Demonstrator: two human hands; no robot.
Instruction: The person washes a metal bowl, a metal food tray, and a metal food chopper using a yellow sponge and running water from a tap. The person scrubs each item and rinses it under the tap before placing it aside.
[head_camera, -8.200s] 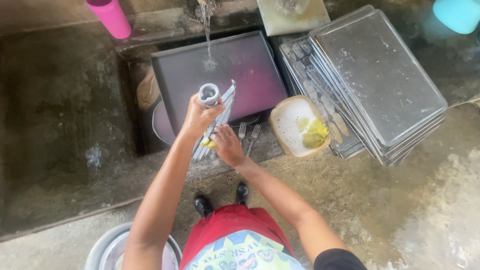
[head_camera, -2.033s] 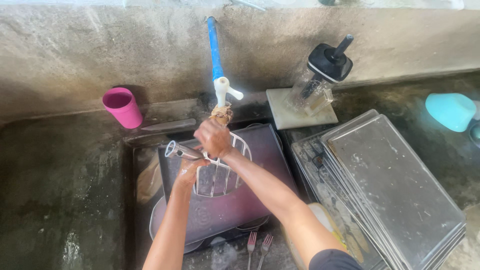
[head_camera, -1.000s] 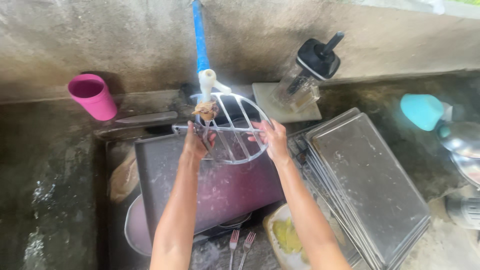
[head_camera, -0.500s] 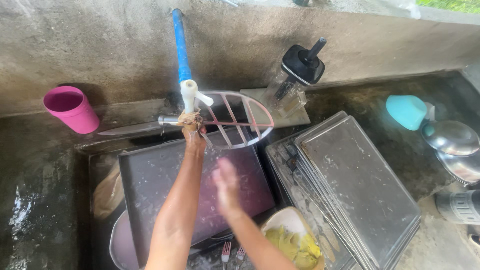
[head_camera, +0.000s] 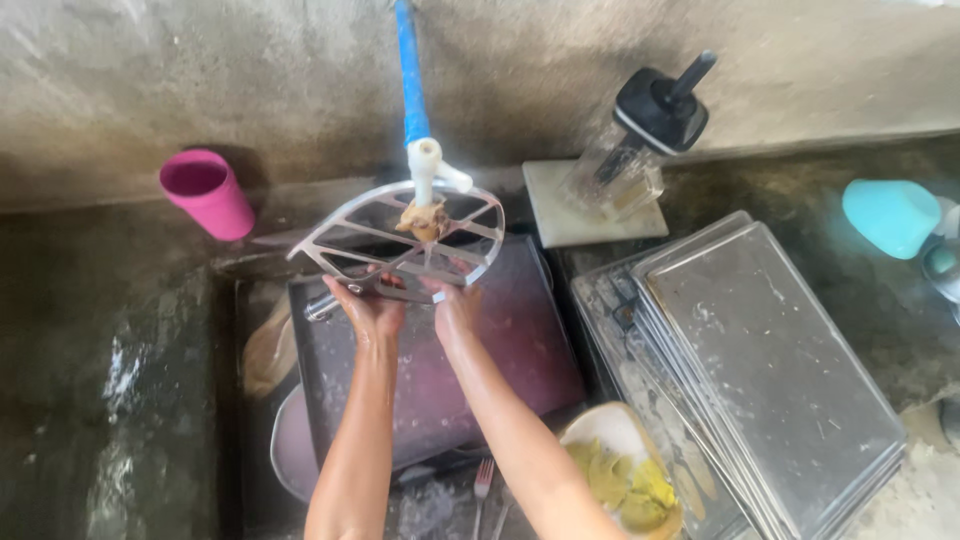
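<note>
Over a wet concrete sink (head_camera: 120, 380), both hands, left (head_camera: 368, 308) and right (head_camera: 455, 310), grip a metal beater (head_camera: 400, 245) under the tap (head_camera: 428, 170), beside stacked trays (head_camera: 760, 360).

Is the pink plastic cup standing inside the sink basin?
No, the pink plastic cup stands on the concrete ledge left of the white tap, outside the basin.

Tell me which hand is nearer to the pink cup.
Left. The left hand grips the round metal grate on the side toward the pink cup; the right hand holds the grate's near edge, farther away.
</note>
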